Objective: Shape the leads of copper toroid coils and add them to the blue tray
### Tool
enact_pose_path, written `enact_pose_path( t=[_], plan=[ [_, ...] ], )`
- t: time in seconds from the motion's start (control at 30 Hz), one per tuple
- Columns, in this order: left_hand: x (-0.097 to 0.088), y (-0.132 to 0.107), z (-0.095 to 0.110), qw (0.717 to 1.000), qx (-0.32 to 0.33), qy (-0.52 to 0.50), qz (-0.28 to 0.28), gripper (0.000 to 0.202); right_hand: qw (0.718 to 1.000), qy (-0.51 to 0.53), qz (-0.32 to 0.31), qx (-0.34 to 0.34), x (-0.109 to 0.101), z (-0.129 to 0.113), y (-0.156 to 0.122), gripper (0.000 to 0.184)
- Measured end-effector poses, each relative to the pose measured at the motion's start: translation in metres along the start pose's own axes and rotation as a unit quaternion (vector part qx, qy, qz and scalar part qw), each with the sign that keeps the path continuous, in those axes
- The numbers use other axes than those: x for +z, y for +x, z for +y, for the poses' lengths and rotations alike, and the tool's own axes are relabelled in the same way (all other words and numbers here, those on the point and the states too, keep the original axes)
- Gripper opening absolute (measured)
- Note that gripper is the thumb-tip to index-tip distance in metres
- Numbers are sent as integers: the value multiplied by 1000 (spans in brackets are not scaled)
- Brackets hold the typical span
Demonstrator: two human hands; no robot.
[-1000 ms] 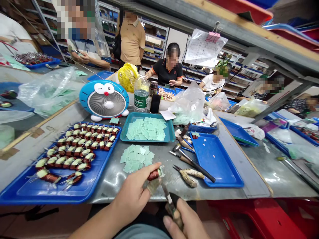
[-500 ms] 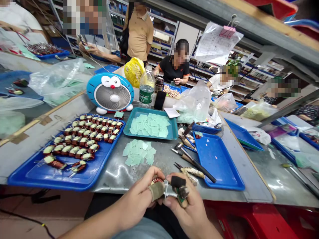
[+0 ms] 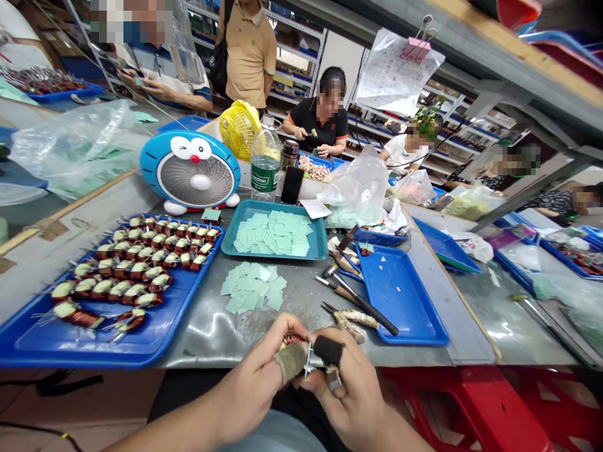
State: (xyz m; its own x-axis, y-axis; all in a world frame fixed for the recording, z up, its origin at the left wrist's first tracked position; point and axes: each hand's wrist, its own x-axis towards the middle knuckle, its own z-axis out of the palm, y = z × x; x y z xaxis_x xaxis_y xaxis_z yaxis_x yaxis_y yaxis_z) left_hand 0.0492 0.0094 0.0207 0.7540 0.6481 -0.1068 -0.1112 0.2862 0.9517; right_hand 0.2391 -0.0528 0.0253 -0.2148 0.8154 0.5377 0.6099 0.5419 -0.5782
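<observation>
Low in front of me, my left hand (image 3: 271,364) is closed around a copper-wire coil (image 3: 293,339), mostly hidden by the fingers. Pale metal leads (image 3: 308,358) stick out of the coil between my two hands. Pressed up against them is my right hand (image 3: 346,383), its fingers curled, with black wrap on one finger; what lies inside its grip is largely hidden. Beyond the hands lies a loose pile of pale green sheets (image 3: 252,285). Rows of wound coils with pale green tops (image 3: 134,270) fill much of the blue tray (image 3: 136,348) to the left.
A teal tray (image 3: 271,254) holds more green sheets. Pliers (image 3: 348,319) and a hammer (image 3: 362,304) lie beside a blue tray (image 3: 405,301) at right. A cartoon fan (image 3: 193,169), water bottle (image 3: 264,163) and phone (image 3: 292,185) stand behind. Several people sit or stand farther back.
The camera view has shifted, so the bench appears farther left. My hands stay together on the coil; the right fingers have curled further, and the green bit seen there is hidden.
</observation>
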Motion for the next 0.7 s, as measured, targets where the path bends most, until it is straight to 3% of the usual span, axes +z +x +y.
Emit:
enact_pose_path(
  t=[0.27,0.53,0.7],
  plan=[
    [-5,-1,13,997,-8,73,18,39,998,-11,54,12,12,-2,6,31],
    [-19,4,13,997,-72,20,-14,55,997,-43,51,-42,7,5,15,33],
    [-21,3,12,993,-116,-4,0,63,999,-17,35,-19,10,6,12,40]
  ],
)
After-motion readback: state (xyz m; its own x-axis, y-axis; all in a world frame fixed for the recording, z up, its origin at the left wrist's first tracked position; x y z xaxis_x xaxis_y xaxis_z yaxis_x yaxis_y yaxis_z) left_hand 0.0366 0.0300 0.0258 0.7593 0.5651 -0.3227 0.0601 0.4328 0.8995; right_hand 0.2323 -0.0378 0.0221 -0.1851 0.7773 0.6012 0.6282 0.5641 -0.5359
